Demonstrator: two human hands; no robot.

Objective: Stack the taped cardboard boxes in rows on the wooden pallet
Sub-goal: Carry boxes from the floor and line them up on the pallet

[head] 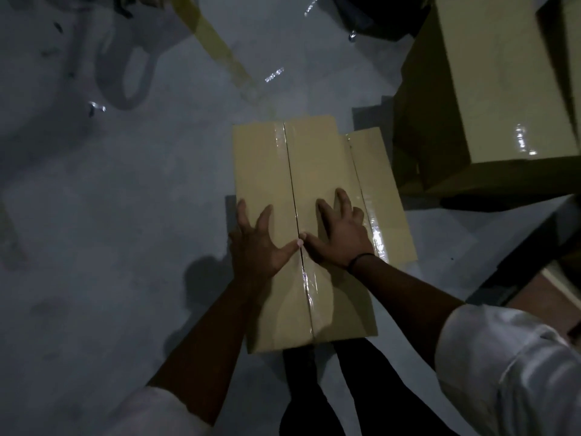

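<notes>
While L hand (258, 245), R hand (340, 239) press flat, splayed open, on taped box (270, 171), sealed, contents unseen

Warehouse: stacked cartons (503, 89), grey floor (125, 215)

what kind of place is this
Likely a warehouse or packing area: a bare grey concrete floor, a taped cardboard box in the middle, and larger cardboard boxes stacked at the right.
</notes>
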